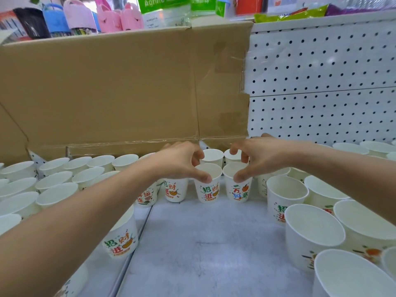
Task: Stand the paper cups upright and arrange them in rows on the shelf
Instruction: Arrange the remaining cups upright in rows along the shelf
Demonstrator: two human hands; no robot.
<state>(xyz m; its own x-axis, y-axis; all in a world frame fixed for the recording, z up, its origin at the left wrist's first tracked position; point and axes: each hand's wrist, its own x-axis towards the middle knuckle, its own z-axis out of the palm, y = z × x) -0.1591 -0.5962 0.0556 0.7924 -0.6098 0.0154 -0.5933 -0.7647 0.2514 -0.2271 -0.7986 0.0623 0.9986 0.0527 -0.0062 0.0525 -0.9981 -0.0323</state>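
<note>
Two white paper cups with coloured print stand upright side by side on the grey shelf (203, 243). My left hand (177, 161) pinches the rim of the left cup (209, 190) between thumb and fingers. My right hand (259, 157) pinches the rim of the right cup (239, 191) the same way. Two more upright cups (212, 156) stand just behind them. Several upright cups (55, 181) fill the shelf to the left in rows, and several others (312, 230) stand at the right.
A flattened cardboard sheet (120, 88) leans against the back of the shelf. White pegboard (321, 82) forms the back wall on the right. An upper shelf holds pink pouches (120, 18) and green packets (162, 7).
</note>
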